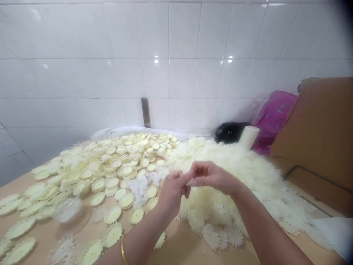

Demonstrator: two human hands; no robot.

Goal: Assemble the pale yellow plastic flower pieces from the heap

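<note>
My left hand [173,192] and my right hand [213,177] meet in front of me above the table, fingertips pinched together. Whatever lies between the fingers is too small or hidden to make out. To the left spread many pale yellow discs with toothed edges [113,214], some piled in stacks. Behind and right of my hands rises a heap of thin, cream, frilly-edged pieces [248,173]. A small clear bowl [67,210] with whitish contents stands among the discs. Crumpled white tissue [138,187] lies just left of my left hand.
At the back right are a white cylinder [249,137], a black bag [231,131] and a magenta plastic bag [275,112]. A large cardboard box [321,140] borders the right side. A dark strip [145,112] leans on the tiled wall [182,77] behind the table.
</note>
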